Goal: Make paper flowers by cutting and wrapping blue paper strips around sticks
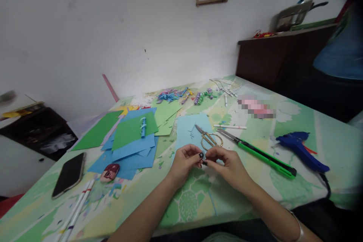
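Observation:
Close together over the front of the table, my left hand (185, 164) and my right hand (228, 164) meet at the fingertips. Both are closed in a pinch, and whatever lies between them is too small to make out. Just beyond them, gold-handled scissors (211, 140) rest partly on a light blue paper sheet (185, 132). Small dark slivers (191, 135) lie on that sheet. To the right of my right hand is a green utility knife (263, 157) with its blade out. A thin white stick (229, 126) lies past the scissors.
A blue glue gun (302, 151) with a cord lies at the right. Green card (121, 136) and blue sheets carry a rolled blue paper piece (143, 127). At left are a phone (69, 174), a pink case (110, 172) and white pens (78, 208). Paper curls (170, 95) sit at the back.

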Available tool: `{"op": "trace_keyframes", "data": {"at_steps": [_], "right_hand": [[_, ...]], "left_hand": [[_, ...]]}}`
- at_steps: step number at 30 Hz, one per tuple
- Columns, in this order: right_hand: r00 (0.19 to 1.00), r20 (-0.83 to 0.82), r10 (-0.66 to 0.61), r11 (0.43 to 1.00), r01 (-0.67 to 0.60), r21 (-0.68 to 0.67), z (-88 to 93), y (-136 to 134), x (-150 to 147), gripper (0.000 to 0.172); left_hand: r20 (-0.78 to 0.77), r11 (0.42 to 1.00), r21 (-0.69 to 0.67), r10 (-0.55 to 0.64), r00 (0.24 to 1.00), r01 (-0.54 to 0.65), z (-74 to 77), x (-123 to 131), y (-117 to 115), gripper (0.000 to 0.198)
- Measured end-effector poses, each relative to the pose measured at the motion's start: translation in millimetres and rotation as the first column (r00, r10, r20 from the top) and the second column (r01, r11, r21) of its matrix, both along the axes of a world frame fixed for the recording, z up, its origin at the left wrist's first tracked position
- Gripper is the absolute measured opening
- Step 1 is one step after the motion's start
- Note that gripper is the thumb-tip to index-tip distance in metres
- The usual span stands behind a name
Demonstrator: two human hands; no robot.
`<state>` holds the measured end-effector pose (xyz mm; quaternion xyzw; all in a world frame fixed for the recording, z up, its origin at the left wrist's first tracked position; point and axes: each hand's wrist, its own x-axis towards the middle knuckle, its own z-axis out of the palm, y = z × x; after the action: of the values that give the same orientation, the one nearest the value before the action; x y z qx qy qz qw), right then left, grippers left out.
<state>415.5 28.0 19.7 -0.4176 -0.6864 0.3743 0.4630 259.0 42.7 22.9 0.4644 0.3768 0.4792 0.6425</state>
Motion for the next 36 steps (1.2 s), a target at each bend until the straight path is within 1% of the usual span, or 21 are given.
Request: {"op": "trace_keyframes", "data": {"at_steps": [5,9,14,17,22,24,29,36], "right_hand": [[1.0,0.008,0.002,1.0,-0.002,-0.003,0.9,-0.7,0.9,0.009],[1.0,0.01,0.011,1.0,-0.01,-0.014,1.6,-0.3,1.3,0.008],[1.0,-0.008,-0.006,0.999,0.006,-0.054,0.6,0.1,0.8,0.011],[1.0,-0.006,-0.01,0.998,0.01,-0.066,1.1,-0.1,0.7,0.011],[0.998,-0.003,-0.064,0.994,0.064,-0.085,2.0,1.3,1.3,0.014],[0.998,-0.038,-0.053,0.991,0.048,-0.121,2.0,2.1,1.6,0.017],[0.991,-0.134,0.025,0.978,-0.052,-0.203,3.2,2.4,2.3,0.021],[0.988,-0.144,0.054,0.977,-0.082,-0.194,2.4,2.5,2.5,0.016]], "left_hand": [[-0.008,1.0,0.017,-0.01,1.0,0.011,-2.3,-1.0,0.6,0.016],[-0.027,0.998,0.059,0.006,1.0,-0.005,-3.5,-1.6,1.5,0.014],[-0.138,0.989,0.131,0.079,0.987,-0.061,4.4,0.2,-1.1,0.017],[-0.189,0.985,0.152,0.108,0.976,-0.08,9.4,0.4,-4.0,0.018],[-0.18,0.98,0.192,0.078,0.981,-0.042,9.2,-3.3,-6.3,0.018],[-0.165,0.981,0.191,0.054,0.985,-0.022,7.7,-4.6,-5.7,0.019],[-0.145,0.992,0.129,0.017,0.989,0.002,6.0,-4.5,-3.6,0.022],[-0.129,0.991,0.132,0.027,0.991,-0.01,7.0,-4.6,-3.6,0.022]]}}
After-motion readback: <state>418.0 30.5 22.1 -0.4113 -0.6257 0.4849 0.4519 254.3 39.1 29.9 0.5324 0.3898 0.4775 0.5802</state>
